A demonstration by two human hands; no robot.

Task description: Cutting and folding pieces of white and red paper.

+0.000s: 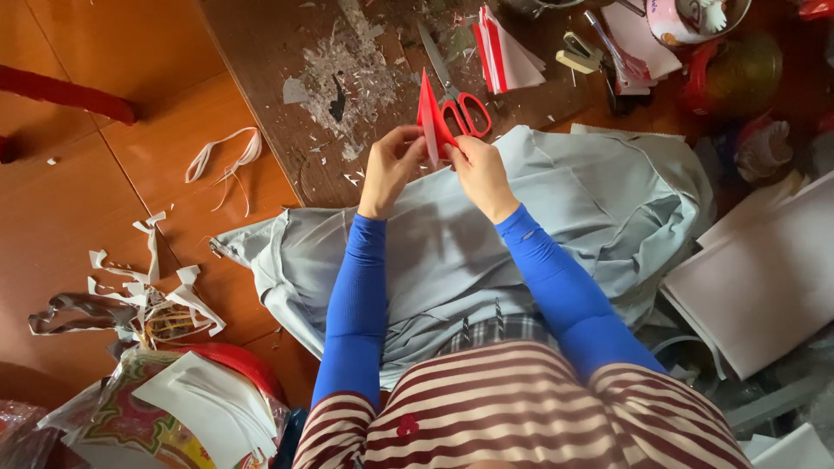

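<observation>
We look down on our left hand (391, 165) and right hand (480, 169) pinching a folded red paper (429, 117) between the fingertips, held upright above a grey cloth (599, 217) spread over our lap. Just beyond the paper, red-handled scissors (456, 95) lie on a dark wooden board (287, 52) strewn with paper scraps. White paper strips (221, 156) lie on the orange floor to our left, and a stack of white sheets (764, 287) sits to our right.

We see a small piece of red paper (429, 117) — folded flat into a long, pointy triangle. Its tip points up and away from us. It stands on edge above the dark wooden board, just in front of the gray cloth. One side looks bright red, and a pale strip shows along its lower edge — right by the red scissors.
</observation>
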